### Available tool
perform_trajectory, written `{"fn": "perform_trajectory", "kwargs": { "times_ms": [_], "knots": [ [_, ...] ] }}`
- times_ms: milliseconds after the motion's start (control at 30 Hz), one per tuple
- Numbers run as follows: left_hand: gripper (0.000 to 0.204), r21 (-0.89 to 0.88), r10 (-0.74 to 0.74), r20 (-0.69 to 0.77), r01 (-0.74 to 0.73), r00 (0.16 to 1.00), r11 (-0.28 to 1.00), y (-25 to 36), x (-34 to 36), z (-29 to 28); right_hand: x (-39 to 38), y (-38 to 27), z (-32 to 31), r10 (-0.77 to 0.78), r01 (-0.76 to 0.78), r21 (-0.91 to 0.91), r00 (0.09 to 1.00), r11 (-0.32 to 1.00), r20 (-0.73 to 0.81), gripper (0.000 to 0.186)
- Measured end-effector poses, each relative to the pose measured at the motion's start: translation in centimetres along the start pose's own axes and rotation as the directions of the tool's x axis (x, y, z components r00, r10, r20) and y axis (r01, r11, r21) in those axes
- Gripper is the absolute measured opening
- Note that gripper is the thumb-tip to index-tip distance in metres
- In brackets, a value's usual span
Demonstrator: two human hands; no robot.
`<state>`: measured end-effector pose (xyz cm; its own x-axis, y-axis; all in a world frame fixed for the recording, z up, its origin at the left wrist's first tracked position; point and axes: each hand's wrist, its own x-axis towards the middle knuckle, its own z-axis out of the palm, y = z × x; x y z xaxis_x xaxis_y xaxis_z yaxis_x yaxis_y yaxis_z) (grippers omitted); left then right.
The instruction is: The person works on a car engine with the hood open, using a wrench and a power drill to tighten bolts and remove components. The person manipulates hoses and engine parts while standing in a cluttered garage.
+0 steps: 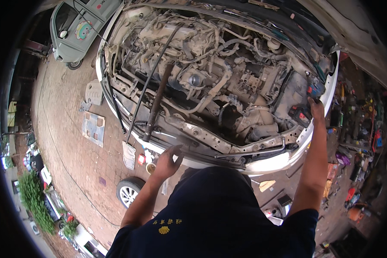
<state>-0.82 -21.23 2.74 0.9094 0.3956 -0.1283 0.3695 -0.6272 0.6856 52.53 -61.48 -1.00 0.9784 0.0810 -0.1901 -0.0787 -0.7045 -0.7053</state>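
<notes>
Right hand [316, 108] closed round the grip of a cordless power tool [316, 89], blue at the head, black and red at the battery end. From where I stand, tool is at the far right side of the engine bay, just inside the white fender; can't tell if it also rests on anything. Left hand [169, 161] empty, thumb apart from the fingers, held at the front edge of the car; can't tell if it touches.

Next out: dusty engine [193, 79], hoses and pipes all over it, uncovered. Thick dark bar [158, 103] slants across the front left of the bay, ahead of the left hand. Thin black rod [152, 71] runs beside it. Long silver bar [262, 152] lies along the front edge, between the two hands. White bumper [268, 165] curves round below that.

Floor [67, 129] is paved, left side. Wheel [128, 194] near the left forearm, silver rim. Flat grey plate with cut-outs [94, 128] lies farther left. Pale green vehicle [75, 36] parked upper left. Green shrub [36, 200] lower left. Right side: jumbled tools and parts [365, 124], mostly too small to tell.
</notes>
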Motion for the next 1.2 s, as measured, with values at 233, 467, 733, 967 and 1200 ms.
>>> {"fn": "perform_trajectory", "kwargs": {
  "times_ms": [233, 467, 733, 967, 1200],
  "knots": [
    [0.036, -0.082, -0.173, -0.040, 0.170, 0.984, 0.982, -2.0, -1.9, -0.3, 8.2, 8.5, -0.6, -0.171, 0.178, -0.261, 0.984, 0.949, 0.048, 0.047],
    [0.039, -0.106, -0.209, -0.026, 0.205, 0.978, 0.973, -2.1, -2.0, -1.4, 9.1, 8.8, 1.7, -0.140, 0.137, -0.345, 0.990, 0.928, 0.018, 0.051],
    [0.035, -0.184, -0.176, -0.151, 0.148, 0.973, 0.972, -3.9, -2.5, -0.8, 5.8, 7.5, -0.2, -0.143, 0.115, -0.356, 0.988, 0.927, -0.054, 0.052],
    [0.034, -0.198, -0.239, -0.130, 0.211, 0.962, 0.957, -5.9, -4.7, 0.4, -3.7, 4.0, -1.7, -0.283, 0.223, -0.197, 0.884, 0.955, -0.372, 0.050],
    [0.029, -0.216, -0.159, -0.130, 0.129, 0.979, 0.968, -6.2, -2.9, 1.0, -19.2, -2.2, 0.8, -0.426, 0.391, -0.170, 0.812, 0.905, -0.399, 0.040]
  ]
}}
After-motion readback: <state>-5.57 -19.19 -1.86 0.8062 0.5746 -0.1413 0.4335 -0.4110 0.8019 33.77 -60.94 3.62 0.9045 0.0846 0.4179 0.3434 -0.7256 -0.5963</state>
